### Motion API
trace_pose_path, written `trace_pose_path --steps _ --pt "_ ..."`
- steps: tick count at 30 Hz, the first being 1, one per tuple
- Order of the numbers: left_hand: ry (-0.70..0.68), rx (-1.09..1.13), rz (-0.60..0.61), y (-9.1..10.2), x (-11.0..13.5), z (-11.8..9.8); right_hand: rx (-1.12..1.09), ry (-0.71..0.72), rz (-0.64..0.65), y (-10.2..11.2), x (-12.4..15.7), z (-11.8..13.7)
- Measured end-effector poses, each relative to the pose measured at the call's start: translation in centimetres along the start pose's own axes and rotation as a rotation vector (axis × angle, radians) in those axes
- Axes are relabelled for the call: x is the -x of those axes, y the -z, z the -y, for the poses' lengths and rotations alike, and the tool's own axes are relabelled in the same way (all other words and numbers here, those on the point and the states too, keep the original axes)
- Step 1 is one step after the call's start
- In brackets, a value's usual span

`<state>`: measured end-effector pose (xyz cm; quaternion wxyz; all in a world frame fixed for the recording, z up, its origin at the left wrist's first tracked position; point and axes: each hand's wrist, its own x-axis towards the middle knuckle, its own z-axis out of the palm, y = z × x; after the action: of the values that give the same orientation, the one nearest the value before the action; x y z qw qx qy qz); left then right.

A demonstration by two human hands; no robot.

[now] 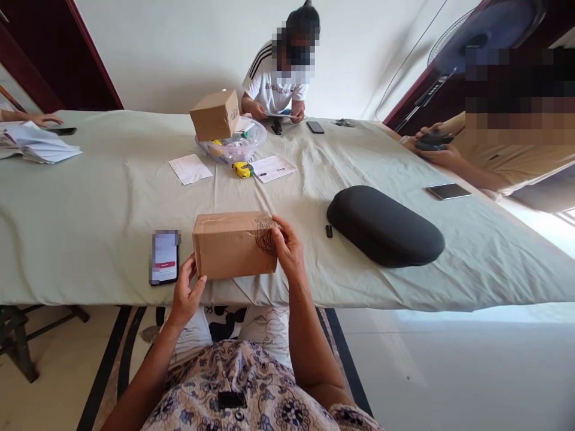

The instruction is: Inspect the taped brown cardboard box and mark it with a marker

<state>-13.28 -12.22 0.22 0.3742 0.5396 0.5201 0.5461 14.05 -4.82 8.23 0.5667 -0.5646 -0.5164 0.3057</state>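
A brown cardboard box (233, 254) with dark scribble-like marks near its right end is held between my hands at the table's near edge. My left hand (186, 293) grips its lower left corner, the thumb on the front face. Around the right end is my right hand (290, 248), fingers on the top and side. The box looks closed. Just left of it lies a phone (165, 257) with a lit screen. The box hides the cloth behind and under it.
A dark hard case (386, 224) and a small black object (329, 231) lie to the right. Farther back are a plastic basket (258, 140), another cardboard box (213, 117), a yellow tape measure (243, 170) and papers (190, 169). Other people sit around the cloth-covered table (90, 221).
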Motion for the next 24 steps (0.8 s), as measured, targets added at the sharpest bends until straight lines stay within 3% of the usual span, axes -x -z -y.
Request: trace_pose_path --steps 4,8,16,24 --pt "-0.021 0.021 -0.093 -0.6 -1.8 1.2 0.009 0.101 -0.002 -0.5 0.1 0.4" --pt "0.020 0.004 -0.073 -1.4 -4.1 0.8 0.041 0.084 -0.034 -0.9 0.2 -0.1" --pt "0.045 0.021 -0.019 -2.0 -5.9 -2.3 -0.015 -0.010 0.001 -0.7 0.8 -1.5" --pt "0.072 -0.197 -0.108 -3.0 -8.1 -5.9 -0.069 -0.053 0.021 -0.5 1.2 -1.5"
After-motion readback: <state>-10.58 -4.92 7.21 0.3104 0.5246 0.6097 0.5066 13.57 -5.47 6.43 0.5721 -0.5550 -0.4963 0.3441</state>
